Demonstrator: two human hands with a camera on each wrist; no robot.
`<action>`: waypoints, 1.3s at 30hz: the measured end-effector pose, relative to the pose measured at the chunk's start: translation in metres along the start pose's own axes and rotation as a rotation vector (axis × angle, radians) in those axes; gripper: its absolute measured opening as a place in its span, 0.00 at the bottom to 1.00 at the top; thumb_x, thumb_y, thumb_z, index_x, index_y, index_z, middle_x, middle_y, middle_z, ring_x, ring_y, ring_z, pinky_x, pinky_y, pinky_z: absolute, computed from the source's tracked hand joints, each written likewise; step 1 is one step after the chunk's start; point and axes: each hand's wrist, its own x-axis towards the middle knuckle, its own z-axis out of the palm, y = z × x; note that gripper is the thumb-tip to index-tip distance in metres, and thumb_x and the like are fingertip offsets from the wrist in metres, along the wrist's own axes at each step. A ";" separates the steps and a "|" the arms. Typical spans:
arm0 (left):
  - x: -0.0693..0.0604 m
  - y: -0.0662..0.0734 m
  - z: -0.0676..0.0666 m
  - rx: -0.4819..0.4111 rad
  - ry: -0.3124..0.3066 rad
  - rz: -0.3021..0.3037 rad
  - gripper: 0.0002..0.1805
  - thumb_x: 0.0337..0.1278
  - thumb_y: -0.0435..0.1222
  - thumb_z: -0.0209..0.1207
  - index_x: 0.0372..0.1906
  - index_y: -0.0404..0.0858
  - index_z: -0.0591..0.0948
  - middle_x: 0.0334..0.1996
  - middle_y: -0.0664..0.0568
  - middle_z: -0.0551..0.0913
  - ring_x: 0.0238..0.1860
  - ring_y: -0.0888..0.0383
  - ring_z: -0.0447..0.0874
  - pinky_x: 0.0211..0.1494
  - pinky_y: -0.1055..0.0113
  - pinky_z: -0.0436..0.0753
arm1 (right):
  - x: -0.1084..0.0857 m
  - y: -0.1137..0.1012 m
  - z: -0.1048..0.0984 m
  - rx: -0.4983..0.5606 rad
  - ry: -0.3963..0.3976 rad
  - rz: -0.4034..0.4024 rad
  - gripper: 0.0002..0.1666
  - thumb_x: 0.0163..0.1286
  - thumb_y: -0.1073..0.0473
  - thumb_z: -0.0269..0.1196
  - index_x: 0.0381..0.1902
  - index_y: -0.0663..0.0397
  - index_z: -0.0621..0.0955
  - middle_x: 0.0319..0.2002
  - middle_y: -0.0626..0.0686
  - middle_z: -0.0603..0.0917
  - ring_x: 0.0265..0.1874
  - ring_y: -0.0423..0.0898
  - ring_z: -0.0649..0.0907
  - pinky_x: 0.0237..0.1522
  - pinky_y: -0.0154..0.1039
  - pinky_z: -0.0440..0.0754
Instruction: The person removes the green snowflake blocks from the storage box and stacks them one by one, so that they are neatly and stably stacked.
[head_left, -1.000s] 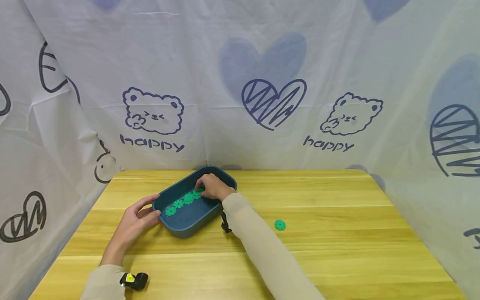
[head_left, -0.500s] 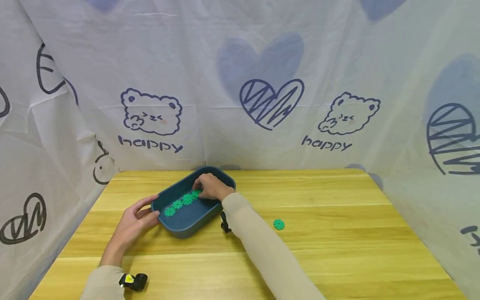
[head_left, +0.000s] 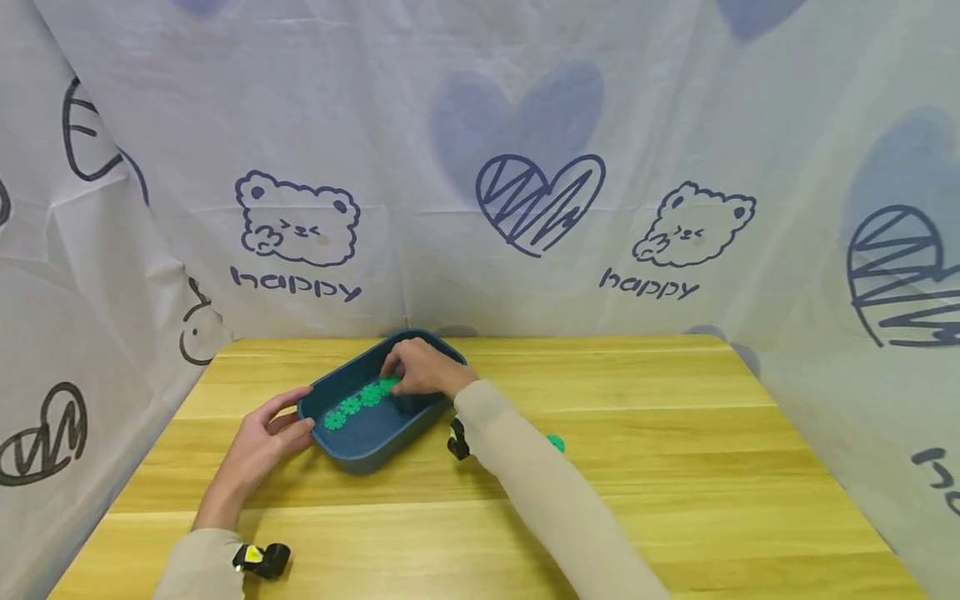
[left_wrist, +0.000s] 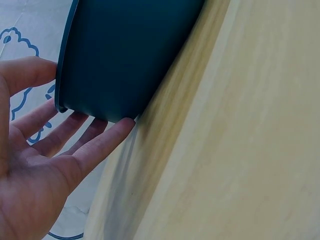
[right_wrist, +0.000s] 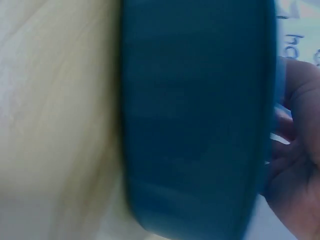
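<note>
A dark blue rectangular box (head_left: pixel 384 452) stands at an angle on the table. Inside, several green flower-shaped plastic discs (head_left: pixel 351 406) lie in a slanting row along the floor. My left hand (head_left: pixel 255 442) touches the box's near-left end. In the left wrist view, its thumb meets the rim and its straight, spread fingers rest against the outer end wall. My right hand (head_left: pixel 422 368) reaches over the rim, thumb and bent fingers pinching at the far end of the row; the held disc is mostly hidden. The right wrist view is blurred, with the box wall (right_wrist: pixel 200 120) covering much of it.
One loose green disc (head_left: pixel 557 442) lies on the wooden table (head_left: pixel 675 467) right of the box, partly covered by the right sleeve (head_left: pixel 540 475). A white printed cloth (head_left: pixel 435 283) hangs behind the table and along both sides.
The right wrist and sleeve have shifted slightly to the right, so the sleeve now covers part of the loose disc. The left hand, box and row of discs keep their places.
</note>
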 end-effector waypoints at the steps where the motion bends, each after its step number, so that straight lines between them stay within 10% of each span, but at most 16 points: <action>1: 0.000 0.000 0.000 0.002 -0.001 0.001 0.35 0.73 0.36 0.61 0.78 0.32 0.62 0.76 0.32 0.61 0.55 0.74 0.80 0.52 0.73 0.88 | -0.004 -0.002 -0.004 0.000 -0.009 -0.006 0.15 0.66 0.62 0.72 0.51 0.55 0.89 0.51 0.53 0.89 0.46 0.47 0.87 0.45 0.30 0.84; 18: 0.000 0.000 0.000 0.012 -0.001 -0.012 0.35 0.74 0.35 0.60 0.78 0.32 0.62 0.77 0.34 0.59 0.56 0.75 0.79 0.53 0.72 0.89 | -0.095 0.004 -0.051 -0.028 -0.015 -0.023 0.13 0.61 0.64 0.73 0.45 0.56 0.90 0.43 0.53 0.87 0.40 0.48 0.83 0.42 0.31 0.82; 39: 0.001 0.003 0.001 0.027 0.003 -0.026 0.35 0.74 0.35 0.59 0.79 0.34 0.61 0.78 0.35 0.59 0.56 0.76 0.78 0.53 0.72 0.88 | -0.198 0.044 -0.059 -0.026 0.063 0.078 0.11 0.60 0.64 0.74 0.42 0.53 0.90 0.42 0.50 0.88 0.40 0.49 0.86 0.43 0.35 0.85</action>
